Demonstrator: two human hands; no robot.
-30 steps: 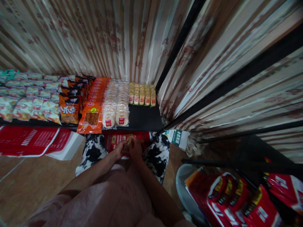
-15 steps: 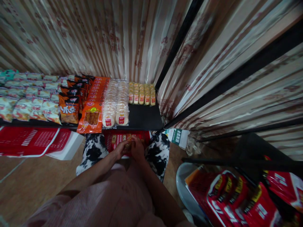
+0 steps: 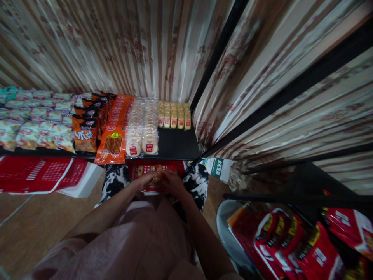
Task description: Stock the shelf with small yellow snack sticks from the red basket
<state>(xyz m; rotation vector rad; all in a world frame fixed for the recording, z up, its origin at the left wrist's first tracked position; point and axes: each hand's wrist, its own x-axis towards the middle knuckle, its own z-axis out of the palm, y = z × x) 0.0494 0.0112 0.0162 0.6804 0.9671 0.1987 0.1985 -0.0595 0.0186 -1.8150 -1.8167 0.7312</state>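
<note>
A red basket (image 3: 134,165) rests between my knees, under the front edge of the black shelf (image 3: 179,144). Several small yellowish snack packets (image 3: 140,170) lie in it. My left hand (image 3: 148,179) and my right hand (image 3: 174,182) meet low over the basket, fingers curled in. Between the fingertips shows a small yellowish packet (image 3: 156,179), dim and partly covered by the hands. Matching yellow packets (image 3: 174,121) stand in rows at the shelf's right end, beside two rows of round white crackers (image 3: 150,144) in clear wrap.
Orange snack bags (image 3: 112,146), black-and-orange bags (image 3: 84,136) and pale bags (image 3: 37,134) line the shelf leftward. Another red basket (image 3: 32,175) is at lower left. Black posts (image 3: 217,56) and a pleated curtain (image 3: 140,42) enclose the shelf. Red bags (image 3: 317,249) and a grey stool (image 3: 225,221) are at right.
My right hand has shifted slightly right and its forearm has swung outward. My left hand sits a little flatter and farther left. The shelf goods look the same.
</note>
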